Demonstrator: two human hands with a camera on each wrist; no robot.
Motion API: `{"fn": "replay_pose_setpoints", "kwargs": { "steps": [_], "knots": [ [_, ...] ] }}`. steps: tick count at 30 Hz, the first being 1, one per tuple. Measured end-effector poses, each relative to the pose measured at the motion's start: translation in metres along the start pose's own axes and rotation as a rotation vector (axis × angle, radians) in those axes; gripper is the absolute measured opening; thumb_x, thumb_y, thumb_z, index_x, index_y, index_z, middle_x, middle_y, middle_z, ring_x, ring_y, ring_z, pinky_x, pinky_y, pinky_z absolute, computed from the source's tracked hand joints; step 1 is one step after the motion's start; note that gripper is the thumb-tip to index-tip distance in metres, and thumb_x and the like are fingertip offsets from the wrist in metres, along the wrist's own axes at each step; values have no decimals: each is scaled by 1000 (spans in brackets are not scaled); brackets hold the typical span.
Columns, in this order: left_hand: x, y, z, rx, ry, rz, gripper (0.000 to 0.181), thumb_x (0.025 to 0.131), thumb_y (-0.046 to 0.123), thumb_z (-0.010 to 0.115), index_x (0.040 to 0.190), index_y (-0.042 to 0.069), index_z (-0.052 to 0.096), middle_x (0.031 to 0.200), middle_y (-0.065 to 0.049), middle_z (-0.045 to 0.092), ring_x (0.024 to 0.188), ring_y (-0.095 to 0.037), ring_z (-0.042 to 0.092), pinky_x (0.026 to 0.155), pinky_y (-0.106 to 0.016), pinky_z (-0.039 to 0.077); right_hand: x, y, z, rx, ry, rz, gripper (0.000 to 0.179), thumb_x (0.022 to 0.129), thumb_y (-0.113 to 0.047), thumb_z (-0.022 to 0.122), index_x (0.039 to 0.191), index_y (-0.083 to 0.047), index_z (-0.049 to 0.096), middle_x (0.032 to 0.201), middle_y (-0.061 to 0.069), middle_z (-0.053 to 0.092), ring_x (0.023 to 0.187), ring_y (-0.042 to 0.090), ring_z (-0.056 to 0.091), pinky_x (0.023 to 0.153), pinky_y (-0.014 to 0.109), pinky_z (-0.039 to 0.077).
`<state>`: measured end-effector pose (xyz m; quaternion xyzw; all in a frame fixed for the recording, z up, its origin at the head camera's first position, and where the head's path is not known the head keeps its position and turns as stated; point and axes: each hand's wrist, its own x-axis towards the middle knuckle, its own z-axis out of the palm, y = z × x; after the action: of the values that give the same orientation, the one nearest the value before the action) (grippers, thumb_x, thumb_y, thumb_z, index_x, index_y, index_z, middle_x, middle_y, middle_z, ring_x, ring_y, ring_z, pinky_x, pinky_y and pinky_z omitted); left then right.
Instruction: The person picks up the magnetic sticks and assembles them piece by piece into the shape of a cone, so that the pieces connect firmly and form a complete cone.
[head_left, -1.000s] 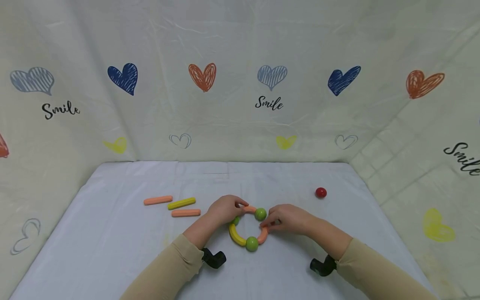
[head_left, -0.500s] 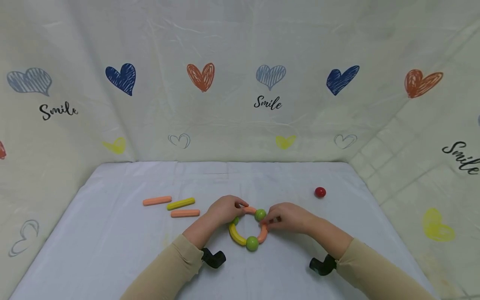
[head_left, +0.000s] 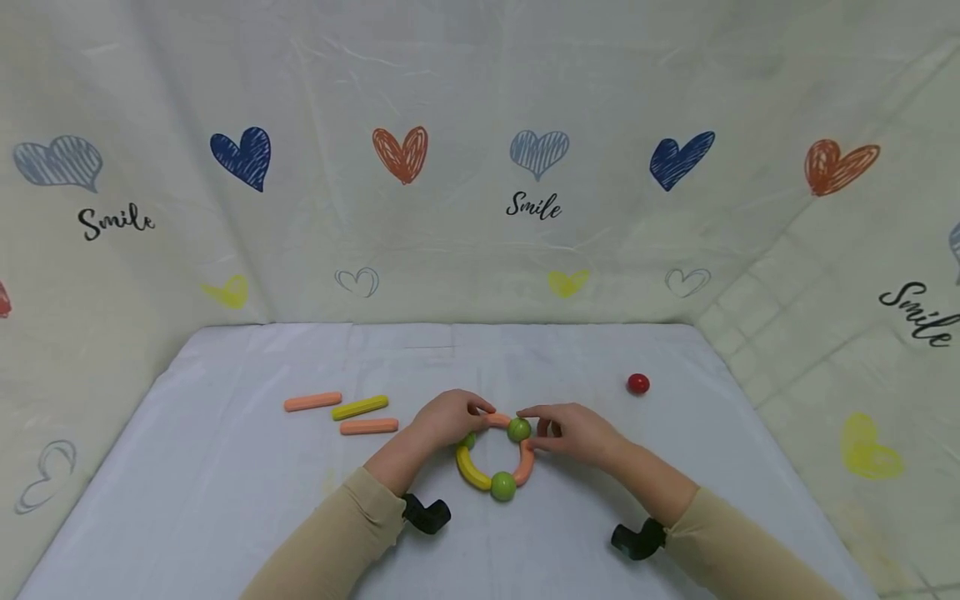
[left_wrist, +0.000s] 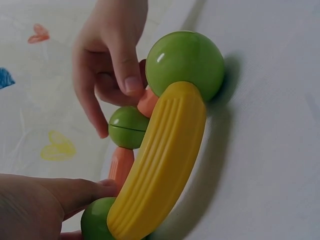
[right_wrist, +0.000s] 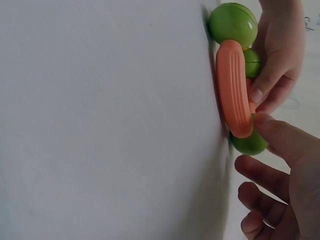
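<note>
In the head view, a ring of curved ribbed sticks and green balls lies on the white cloth. My left hand pinches the upper orange curved stick between thumb and fingers. Beside it, a green ball joins the right-hand orange curved stick. My right hand has its index finger stretched past that ball, and its thumb touches the stick's upper end; the remaining fingers are apart from the ring. The yellow curved stick and the lower green ball show large in the left wrist view.
Two straight orange sticks, the far one and the near one, lie left of the ring with a straight yellow stick. A red ball sits at the right rear. A heart-printed curtain hangs behind the table.
My right hand's index finger has lifted from the orange curved stick and stretched out beyond the green ball. The stick's upper end now sits against that ball. My left hand keeps its place.
</note>
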<state>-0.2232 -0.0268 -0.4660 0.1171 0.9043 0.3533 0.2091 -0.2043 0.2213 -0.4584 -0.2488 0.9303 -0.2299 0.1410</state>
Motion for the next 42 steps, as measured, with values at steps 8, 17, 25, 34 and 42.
{"fn": "replay_pose_setpoints", "kwargs": {
  "steps": [8, 17, 25, 34, 42],
  "knots": [
    [-2, 0, 1, -2, 10, -3, 23, 95, 27, 67, 116, 23, 74, 106, 0, 65, 85, -17, 55, 75, -34, 47, 5, -4, 10, 39, 57, 68, 40, 88, -32, 76, 126, -22, 66, 85, -12, 63, 75, 8, 55, 69, 27, 49],
    [-8, -5, -1, 13, 21, -24, 23, 97, 28, 64, 117, 24, 74, 111, 0, 66, 88, -17, 56, 79, -38, 48, 14, -12, 12, 62, 74, 128, 36, 90, -28, 75, 125, -27, 69, 88, -12, 64, 77, 9, 56, 69, 30, 49],
    [-14, -17, -2, 9, 17, -25, 31, 96, 36, 65, 126, 28, 70, 113, -2, 66, 93, -16, 57, 78, -39, 49, 30, -15, 9, 108, 35, 100, 36, 94, -23, 70, 130, -26, 67, 93, -9, 64, 78, 12, 56, 66, 30, 48],
    [-19, -25, -2, 21, 60, -47, 37, 97, 42, 62, 133, 33, 64, 104, 1, 65, 81, -16, 55, 69, -35, 46, 52, -13, 3, 121, -29, 56, 36, 95, -22, 68, 131, -26, 66, 100, -8, 66, 81, 10, 58, 70, 30, 49],
    [-22, -24, -4, 17, 98, -51, 39, 99, 37, 60, 137, 30, 61, 94, 4, 62, 69, -15, 51, 61, -32, 40, 63, -9, 1, 176, -38, 59, 36, 94, -23, 70, 130, -27, 67, 104, -7, 67, 82, 11, 58, 69, 30, 49]
  ]
}}
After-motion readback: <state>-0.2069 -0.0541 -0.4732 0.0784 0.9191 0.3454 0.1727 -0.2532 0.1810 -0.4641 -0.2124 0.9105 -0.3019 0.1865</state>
